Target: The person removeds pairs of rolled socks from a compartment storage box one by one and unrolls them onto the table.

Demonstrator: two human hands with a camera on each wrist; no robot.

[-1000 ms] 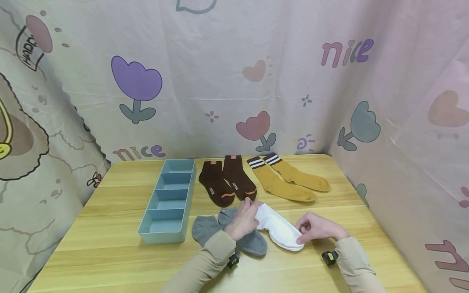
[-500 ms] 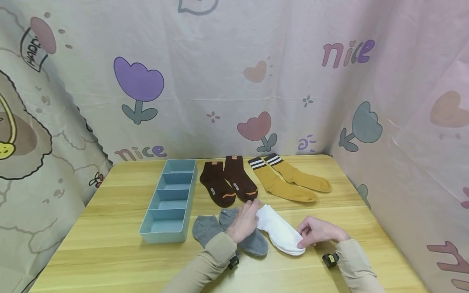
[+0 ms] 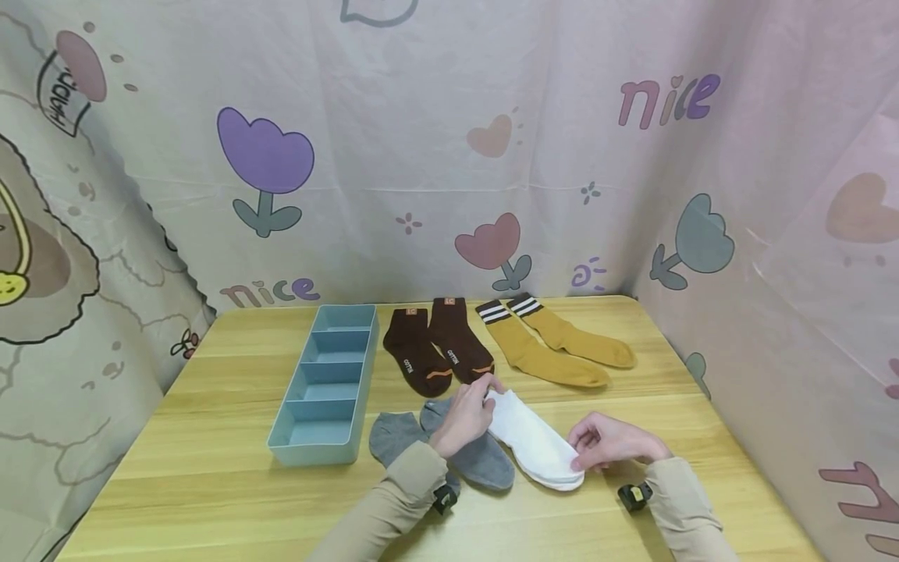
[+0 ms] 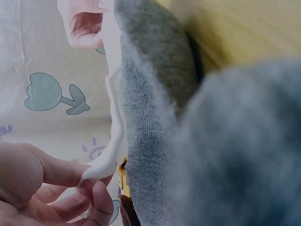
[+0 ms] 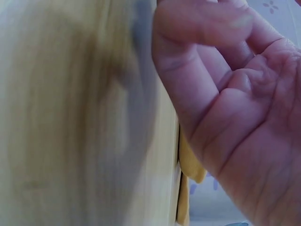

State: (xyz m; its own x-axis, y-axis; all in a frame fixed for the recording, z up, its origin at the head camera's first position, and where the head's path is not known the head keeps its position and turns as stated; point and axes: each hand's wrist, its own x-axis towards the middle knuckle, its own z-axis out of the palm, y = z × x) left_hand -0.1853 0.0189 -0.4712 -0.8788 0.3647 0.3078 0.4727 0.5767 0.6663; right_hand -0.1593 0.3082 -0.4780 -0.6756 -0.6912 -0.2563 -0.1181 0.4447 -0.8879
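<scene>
A pair of white socks [image 3: 535,439], stacked one over the other, lies slantwise on the table between the hands. My left hand [image 3: 465,415] reaches over the grey socks [image 3: 485,460] and pinches the white cuff end; the left wrist view shows that cuff [image 4: 104,165] between thumb and fingers. At the toe end, my right hand [image 3: 609,441] pinches the white fabric with thumb and curled fingers. In the right wrist view the curled fingers of my right hand [image 5: 225,94] fill the right side, and the fabric is hidden there. Grey knit looms close in the left wrist view.
A blue-grey organizer box [image 3: 312,454] with several compartments stands left of the socks. Brown socks [image 3: 414,351] and mustard socks [image 3: 534,355] with striped cuffs lie behind the white pair. A printed curtain [image 3: 393,156] rises at the table's back edge.
The white socks' toe end has shifted slightly toward the front, and two layers show at its edge. My left hand has moved a little left at the cuff; the right stays at the toe.
</scene>
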